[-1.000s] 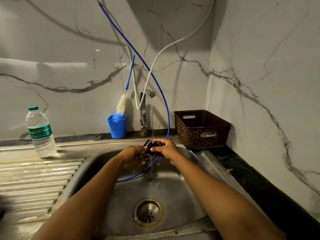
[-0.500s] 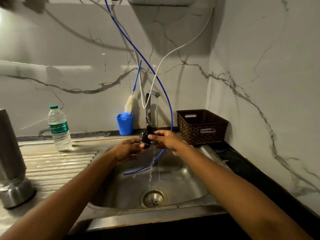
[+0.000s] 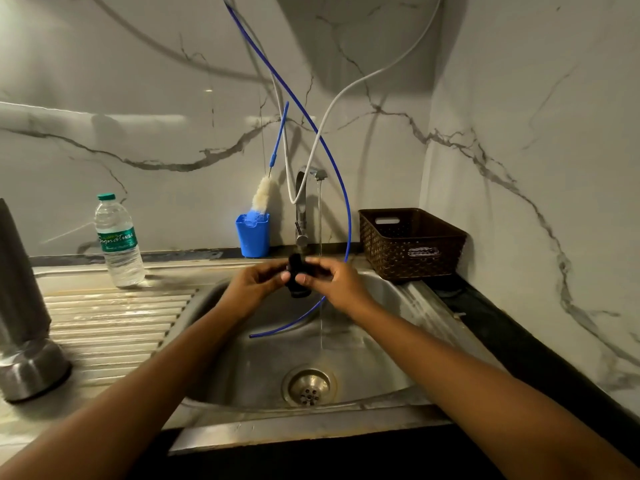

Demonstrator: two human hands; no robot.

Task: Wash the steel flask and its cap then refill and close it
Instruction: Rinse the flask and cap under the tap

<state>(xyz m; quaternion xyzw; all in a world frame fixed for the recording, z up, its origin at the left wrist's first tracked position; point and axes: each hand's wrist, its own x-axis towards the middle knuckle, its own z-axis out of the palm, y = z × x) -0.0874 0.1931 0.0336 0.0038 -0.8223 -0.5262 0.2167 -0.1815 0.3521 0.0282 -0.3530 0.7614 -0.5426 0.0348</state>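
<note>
draining: steel flask [image 3: 24, 299] stood on the ribbed tabletop [image 3: 104, 327], far left, probably to drip.
hands: left hand [image 3: 252, 289] and right hand [image 3: 341, 285] together pinched the cap [image 3: 298, 268] above the sink [image 3: 374, 358], just beside the water stream [image 3: 320, 220], likely mid-rinse.

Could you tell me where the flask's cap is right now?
Head view, centre: the cap is pinched between the left hand and right hand above the sink, just left of the water stream.
</note>
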